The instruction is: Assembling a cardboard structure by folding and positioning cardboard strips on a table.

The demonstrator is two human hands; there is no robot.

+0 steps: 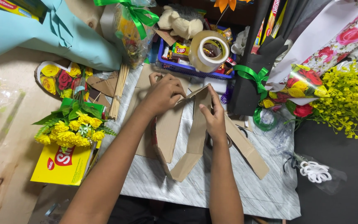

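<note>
My left hand (164,93) and my right hand (213,116) both hold a folded strip of brown cardboard (197,139) that stands on edge on a grey marble-patterned sheet (212,186). The left hand grips the strip's upper end with curled fingers. The right hand pinches the top fold from the other side, thumb pressed against the inner face. The cardboard bends into several panels, and one long panel (248,149) lies out flat to the right.
Yellow artificial flowers (73,128) rest on a yellow box (63,164) at the left. Wooden skewers (119,89) lie beside them. A blue basket (179,66) with a tape roll (209,50) sits at the back. Wrapped bouquets (303,89) and yellow sprigs (349,97) crowd the right.
</note>
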